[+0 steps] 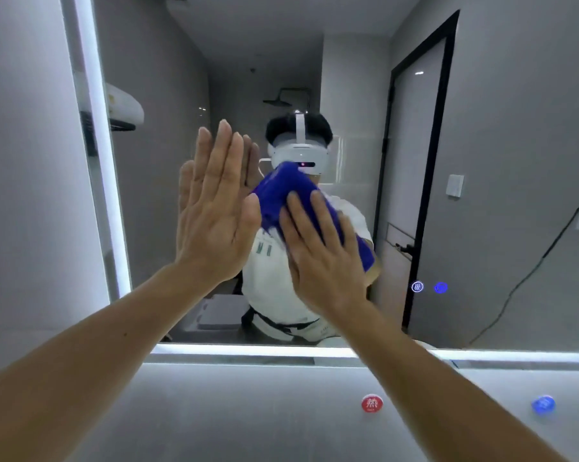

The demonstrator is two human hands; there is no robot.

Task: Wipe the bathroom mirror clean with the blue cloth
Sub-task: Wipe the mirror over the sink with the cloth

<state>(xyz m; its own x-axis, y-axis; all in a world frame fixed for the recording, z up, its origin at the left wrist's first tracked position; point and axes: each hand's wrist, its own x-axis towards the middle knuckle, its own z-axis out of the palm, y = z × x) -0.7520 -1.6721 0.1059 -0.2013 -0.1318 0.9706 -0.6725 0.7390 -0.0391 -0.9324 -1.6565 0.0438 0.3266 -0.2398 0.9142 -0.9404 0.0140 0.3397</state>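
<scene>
Cloth (281, 191), blue and bunched, pressed to mirror (348, 78) near the middle of the glass under right grip (321, 248): fingers straight, slightly spread, laid flat over its lower half, pushing rather than pinching. Beside it, left grip (214, 211) spread wide, palm and straight fingers flat on the glass, holding nothing; thumb edge touching the fabric or just clear of it, cannot tell which. Looks soft, light and limp: likely to fold and creep under the palm, so best held by broad, even pressure across its centre, not by a corner. Glass hard, smooth and breakable; calls for firm but moderate force. Probably mid-wipe, with much of the pane yet to cover. Two glowing icons (417, 287) in the glass at right. Below the lit lower edge (248, 350), a red button (372, 403) and a blue button (543, 404) on a grey panel (248, 411).
</scene>
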